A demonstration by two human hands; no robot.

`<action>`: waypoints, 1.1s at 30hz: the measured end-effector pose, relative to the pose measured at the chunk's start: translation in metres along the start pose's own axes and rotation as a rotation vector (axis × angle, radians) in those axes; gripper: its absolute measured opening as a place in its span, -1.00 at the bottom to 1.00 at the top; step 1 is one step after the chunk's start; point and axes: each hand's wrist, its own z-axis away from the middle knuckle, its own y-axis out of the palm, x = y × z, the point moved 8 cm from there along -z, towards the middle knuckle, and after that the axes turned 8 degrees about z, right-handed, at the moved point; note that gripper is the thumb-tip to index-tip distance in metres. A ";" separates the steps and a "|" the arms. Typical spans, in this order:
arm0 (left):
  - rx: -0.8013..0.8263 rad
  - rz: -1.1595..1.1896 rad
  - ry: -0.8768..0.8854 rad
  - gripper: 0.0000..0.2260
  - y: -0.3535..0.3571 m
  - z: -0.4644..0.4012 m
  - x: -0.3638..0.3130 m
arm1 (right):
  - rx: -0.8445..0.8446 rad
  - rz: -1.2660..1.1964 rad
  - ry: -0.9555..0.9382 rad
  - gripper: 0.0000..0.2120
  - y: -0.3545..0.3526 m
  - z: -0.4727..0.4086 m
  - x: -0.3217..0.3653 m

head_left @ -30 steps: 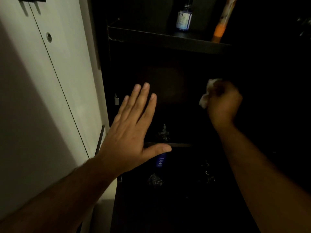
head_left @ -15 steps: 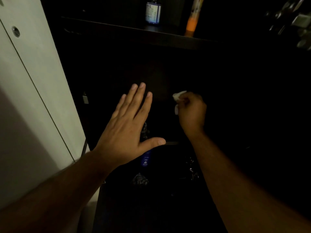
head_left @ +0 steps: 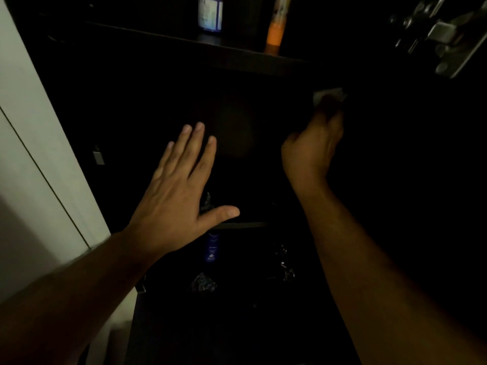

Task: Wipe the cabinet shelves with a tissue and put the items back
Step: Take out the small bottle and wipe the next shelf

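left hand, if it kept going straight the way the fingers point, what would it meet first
The left hand is flat, fingers pointing into the dark cabinet. Nothing shows in that line, so probably the cabinet's back wall, though depth is hard to judge in the dark.

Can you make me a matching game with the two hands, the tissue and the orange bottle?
Things:
1. left hand
2. right hand
3. tissue
4. orange bottle

Descriptions:
A. stands on the upper shelf
B. white and crumpled
C. flat, fingers straight
D. curled around something

Pairs: 1-C, 2-D, 3-B, 4-A
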 end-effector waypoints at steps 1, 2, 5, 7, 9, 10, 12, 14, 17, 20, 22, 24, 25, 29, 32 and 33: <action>0.000 0.004 0.002 -0.06 0.000 0.000 0.000 | 0.020 0.048 0.008 -0.38 -0.002 -0.005 0.003; 0.002 0.010 -0.001 -0.06 0.002 0.001 0.000 | 0.050 0.114 0.001 -0.42 -0.005 -0.009 0.007; 0.003 0.018 -0.016 -0.06 0.004 0.002 0.003 | 0.103 0.265 -0.056 -0.51 -0.006 -0.018 0.010; -0.001 0.026 -0.023 -0.06 0.002 0.001 0.005 | 0.094 0.299 -0.079 -0.51 -0.006 -0.018 0.007; -0.002 0.040 -0.029 -0.06 -0.002 -0.001 0.007 | 0.046 0.273 -0.078 -0.47 -0.002 -0.013 0.003; 0.003 0.044 -0.029 -0.06 -0.003 -0.001 0.008 | 0.007 0.242 -0.074 -0.47 -0.002 -0.009 0.001; 0.008 0.055 -0.033 -0.06 -0.004 0.001 0.009 | 0.028 0.228 -0.057 -0.47 0.008 0.003 -0.005; 0.009 0.067 -0.033 -0.06 -0.005 0.003 0.010 | 0.174 0.313 -0.045 -0.45 0.029 0.019 -0.015; 0.010 0.066 -0.032 -0.06 -0.005 0.005 0.012 | 0.350 0.424 -0.029 -0.54 0.053 0.041 -0.032; 0.022 0.069 -0.049 -0.05 -0.005 0.009 0.016 | 0.504 0.377 -0.013 -0.55 0.070 0.059 -0.043; 0.030 0.066 -0.049 -0.05 -0.005 0.010 0.018 | 0.589 0.404 -0.027 -0.54 0.076 0.062 -0.046; 0.028 0.063 -0.054 -0.05 -0.008 0.011 0.021 | 0.677 0.417 0.002 -0.62 0.079 0.060 -0.048; 0.025 0.067 -0.063 -0.06 -0.009 0.012 0.023 | 0.728 0.458 0.009 -0.66 0.081 0.061 -0.048; 0.022 0.092 -0.084 -0.06 -0.012 0.017 0.027 | 0.851 0.660 -0.073 -0.75 0.080 0.059 -0.042; 0.023 0.107 -0.075 -0.05 -0.014 0.020 0.027 | 0.931 0.685 -0.112 -0.69 0.079 0.046 -0.039; 0.020 0.113 -0.083 -0.06 -0.014 0.021 0.028 | 0.963 0.681 -0.121 -0.69 0.078 0.046 -0.038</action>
